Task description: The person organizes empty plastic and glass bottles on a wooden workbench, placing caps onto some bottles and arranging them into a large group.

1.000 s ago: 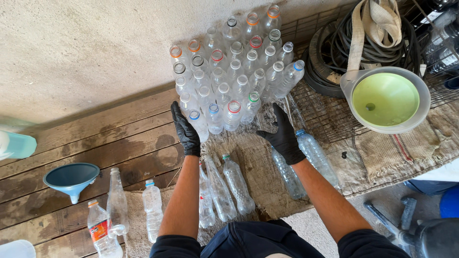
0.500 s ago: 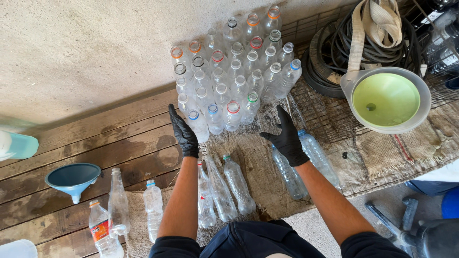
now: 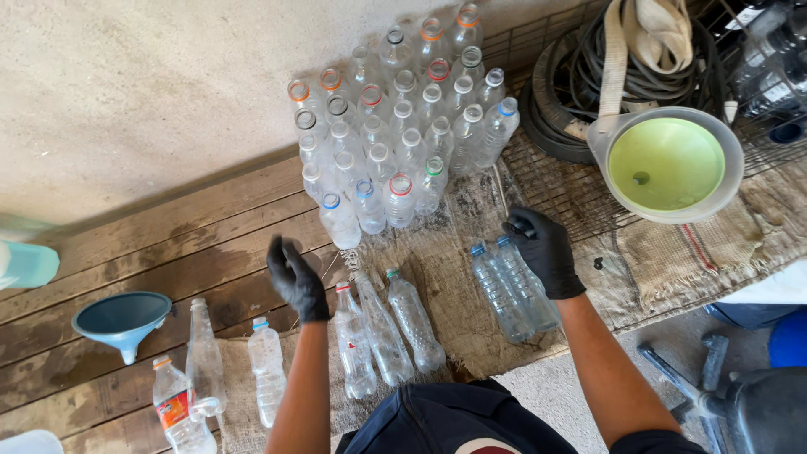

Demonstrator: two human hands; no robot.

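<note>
Both hands wear black gloves. My left hand [image 3: 295, 278] hovers open above the wooden boards, just left of three clear plastic bottles [image 3: 382, 332] lying on burlap. My right hand [image 3: 542, 249] rests with curled fingers at the caps of two clear bottles [image 3: 514, 292] lying side by side; whether it grips them is unclear. Ahead of both hands stands a tight cluster of several upright clear bottles [image 3: 399, 134] against the wall, their caps and rings in mixed colours.
A blue funnel [image 3: 123, 320] and three more bottles [image 3: 220, 374] sit at the left. A pale green funnel in a white bucket [image 3: 668, 166] stands at the right, behind it coiled hose [image 3: 614, 71]. A burlap sack [image 3: 672, 261] covers the wire-mesh bench.
Both hands have drawn back from the upright bottle cluster toward me. The left hand has opened over the boards; the right has come down onto the two lying bottles.
</note>
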